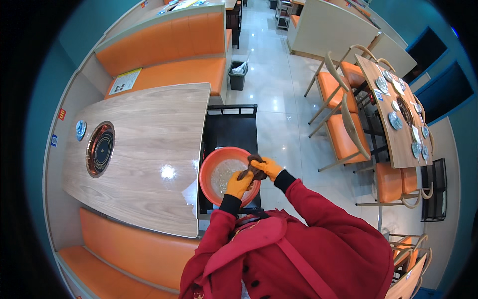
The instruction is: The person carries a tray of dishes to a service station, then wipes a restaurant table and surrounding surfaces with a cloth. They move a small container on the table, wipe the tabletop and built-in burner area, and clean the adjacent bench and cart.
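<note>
Both of my hands wear orange gloves and grip a bunched dark brown cloth (260, 174). My left hand (238, 185) holds its lower left end, and my right hand (271, 168) closes around the other side. The cloth is above the right part of an orange-red plastic basin (205, 175). Cloudy, bubbly water (223, 175) shows inside the basin. The basin stands on a black cart (231, 129) beside the wood-grain table. Part of the basin's near side is hidden behind my left hand and sleeve.
To the left, the wood-grain table (149, 130) has a built-in round cooker (101, 149), stacked tableware (80, 129) and a wet-looking patch near its edge. Orange benches (179, 74) flank it. A grey trash bin (238, 76) stands ahead. Chairs (345, 134) surround a set table (405, 144) at right.
</note>
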A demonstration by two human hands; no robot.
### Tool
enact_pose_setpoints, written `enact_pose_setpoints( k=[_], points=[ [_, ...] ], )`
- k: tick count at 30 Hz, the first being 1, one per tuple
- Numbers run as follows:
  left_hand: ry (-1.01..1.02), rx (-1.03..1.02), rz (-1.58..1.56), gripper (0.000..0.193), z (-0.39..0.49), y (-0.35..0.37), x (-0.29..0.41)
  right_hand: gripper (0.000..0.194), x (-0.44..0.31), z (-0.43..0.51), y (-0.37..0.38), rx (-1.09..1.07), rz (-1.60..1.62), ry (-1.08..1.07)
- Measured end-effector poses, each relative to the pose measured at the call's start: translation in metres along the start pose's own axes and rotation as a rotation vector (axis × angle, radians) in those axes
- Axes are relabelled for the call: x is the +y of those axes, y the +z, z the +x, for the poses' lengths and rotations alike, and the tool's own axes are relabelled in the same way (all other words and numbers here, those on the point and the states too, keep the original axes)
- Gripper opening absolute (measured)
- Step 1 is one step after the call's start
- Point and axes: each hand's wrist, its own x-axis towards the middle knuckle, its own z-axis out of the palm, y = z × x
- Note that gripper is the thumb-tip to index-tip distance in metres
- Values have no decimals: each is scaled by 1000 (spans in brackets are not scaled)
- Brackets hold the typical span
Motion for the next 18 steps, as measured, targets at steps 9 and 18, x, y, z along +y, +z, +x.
enact_pose_setpoints(
  k=[9,18],
  points=[
    [-378,-332,-114,79,-13,51,10,37,-76,-93,-104,248,238,-423],
    [-125,-161,-307,70,-96,-6,40,39,-63,-95,-200,618,-943,-495]
  ],
)
